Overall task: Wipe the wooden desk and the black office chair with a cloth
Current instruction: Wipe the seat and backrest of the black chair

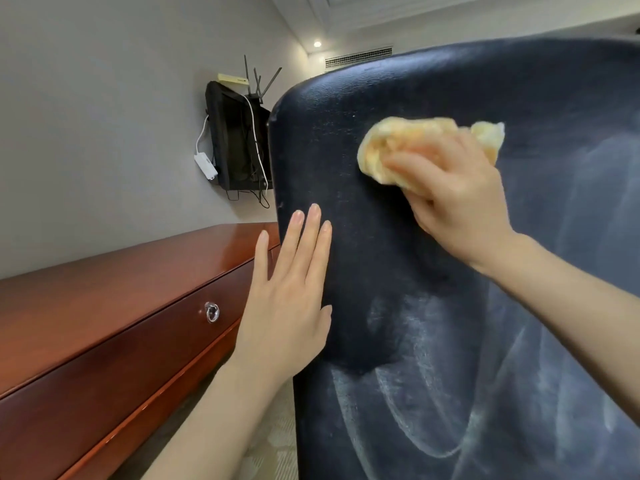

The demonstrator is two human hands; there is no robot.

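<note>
The back of the black office chair (450,289) fills the right side of the head view, streaked with pale wipe marks lower down. My right hand (457,202) grips a bunched yellow cloth (398,147) and presses it against the upper part of the chair back. With fingers straight, my left hand (287,299) lies flat on the chair's left edge. The reddish wooden desk (114,306) runs along the left, beside the chair.
A drawer front on the desk carries a metal ring pull (211,311). On the grey wall hangs a black TV (235,140) with a router, white cables and a white adapter (206,166). Pale carpet (266,441) shows below between desk and chair.
</note>
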